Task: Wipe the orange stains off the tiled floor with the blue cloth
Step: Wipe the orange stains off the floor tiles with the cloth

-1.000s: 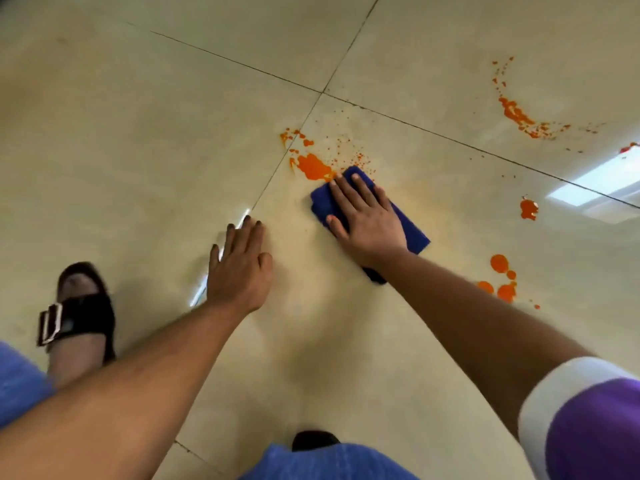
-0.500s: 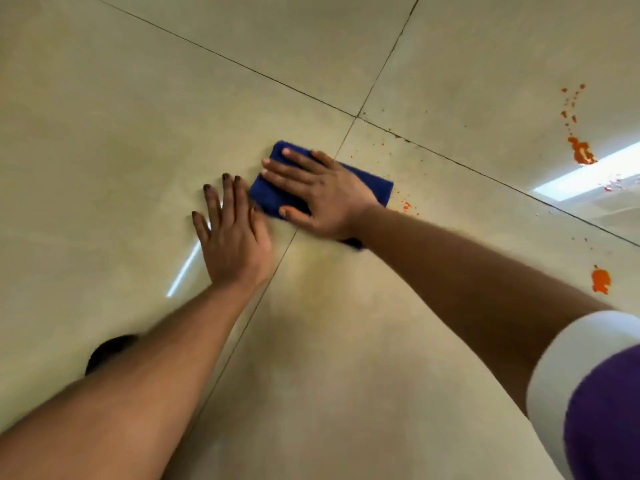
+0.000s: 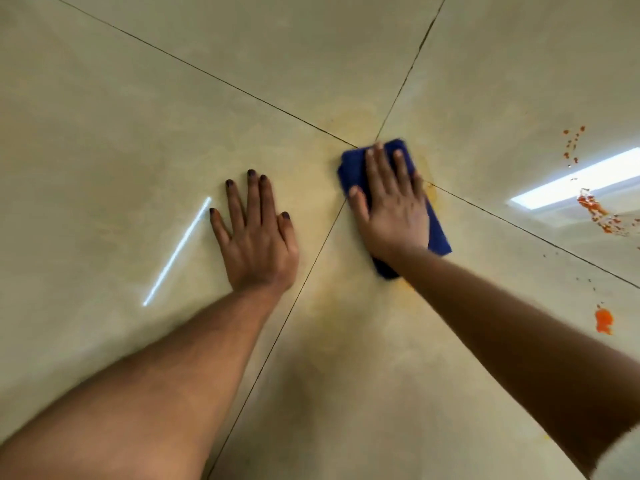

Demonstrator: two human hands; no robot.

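My right hand point(image 3: 393, 206) lies flat with straight fingers on the folded blue cloth point(image 3: 353, 168), pressing it onto the beige tiled floor point(image 3: 173, 98) right at the crossing of the grout lines. My left hand point(image 3: 258, 233) rests flat and spread on the tile to the left of the cloth, holding nothing. A faint yellowish smear point(image 3: 349, 121) surrounds the cloth. Bright orange stains show at the right: a splatter trail point(image 3: 597, 211), small drops point(image 3: 573, 143) above it and one blob point(image 3: 603, 320) lower down.
Dark grout lines point(image 3: 242, 91) cross under the cloth. A bright ceiling-light reflection point(image 3: 575, 180) lies on the right tile and a thin white glare streak point(image 3: 178, 249) left of my left hand.
The cloth under my right hand slid right, away from my left hand, to the grout crossing. The large orange blot seen a second ago is gone, leaving a pale yellow smear.
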